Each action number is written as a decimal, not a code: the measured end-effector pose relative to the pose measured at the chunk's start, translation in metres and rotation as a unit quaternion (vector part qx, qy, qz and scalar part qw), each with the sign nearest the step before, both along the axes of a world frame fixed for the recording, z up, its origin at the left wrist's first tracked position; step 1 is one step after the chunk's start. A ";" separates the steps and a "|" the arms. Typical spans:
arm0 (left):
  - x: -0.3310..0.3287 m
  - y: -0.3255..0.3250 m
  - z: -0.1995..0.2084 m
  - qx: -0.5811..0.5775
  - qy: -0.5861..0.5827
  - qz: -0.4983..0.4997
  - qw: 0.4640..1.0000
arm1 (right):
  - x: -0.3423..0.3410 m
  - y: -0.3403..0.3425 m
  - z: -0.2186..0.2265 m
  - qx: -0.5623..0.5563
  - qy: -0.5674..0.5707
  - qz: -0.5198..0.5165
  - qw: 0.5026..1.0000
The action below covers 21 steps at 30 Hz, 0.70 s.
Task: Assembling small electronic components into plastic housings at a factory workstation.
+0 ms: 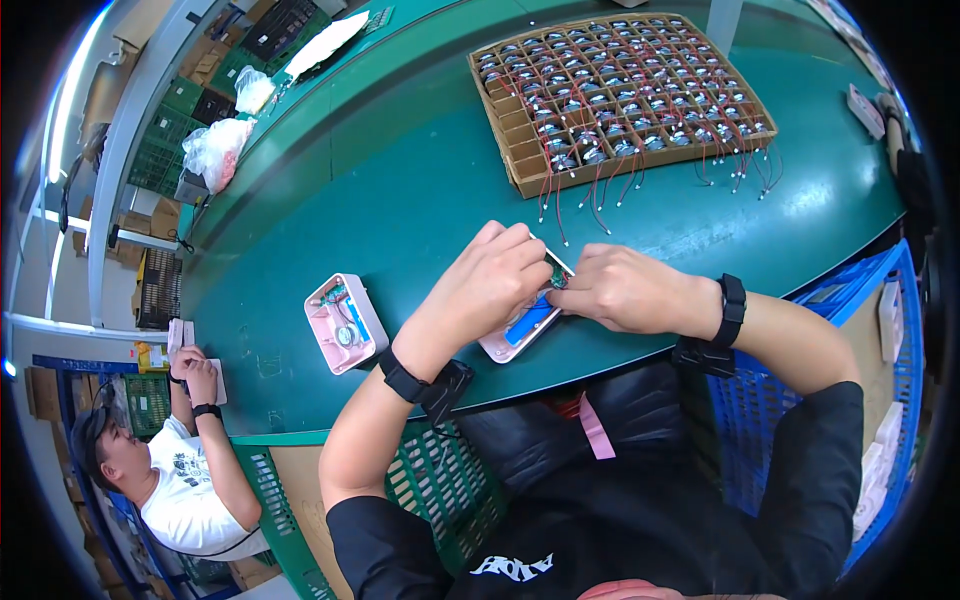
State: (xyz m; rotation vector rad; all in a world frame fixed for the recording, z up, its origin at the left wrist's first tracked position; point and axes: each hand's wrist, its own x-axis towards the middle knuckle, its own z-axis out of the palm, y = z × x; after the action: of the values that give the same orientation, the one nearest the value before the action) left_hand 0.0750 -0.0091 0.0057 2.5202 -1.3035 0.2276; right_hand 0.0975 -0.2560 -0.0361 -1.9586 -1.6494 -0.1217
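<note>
Pink casing [512,335], open with a blue cell inside, lies on the green table [400,190] at its near edge, under both hands. Left hand [490,275] curls over its upper end, fingers closed against it. Right hand [625,290] pinches at a small part by the casing's top; what it grips is hidden. A second pink casing [345,322] lies left of the first. A cardboard tray [520,150] of wired parts sits well beyond it
</note>
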 end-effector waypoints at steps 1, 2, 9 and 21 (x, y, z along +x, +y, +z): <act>0.000 -0.001 0.003 0.019 -0.003 0.000 1.000 | 0.000 0.000 0.000 0.000 0.001 -0.001 1.000; -0.001 -0.003 0.006 0.038 -0.005 0.000 0.999 | -0.001 0.000 0.001 0.001 0.009 -0.005 1.000; -0.003 -0.001 -0.004 0.041 -0.024 0.041 0.998 | -0.001 0.001 0.003 0.010 0.030 -0.009 0.999; -0.004 0.001 0.000 0.033 -0.007 0.044 0.998 | -0.003 0.001 0.001 0.011 0.038 -0.009 0.999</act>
State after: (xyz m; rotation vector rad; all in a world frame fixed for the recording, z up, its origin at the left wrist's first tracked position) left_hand 0.0707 -0.0079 0.0053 2.6385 -1.2260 0.2239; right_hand 0.0944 -0.2554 -0.0349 -1.9373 -1.5745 -0.0710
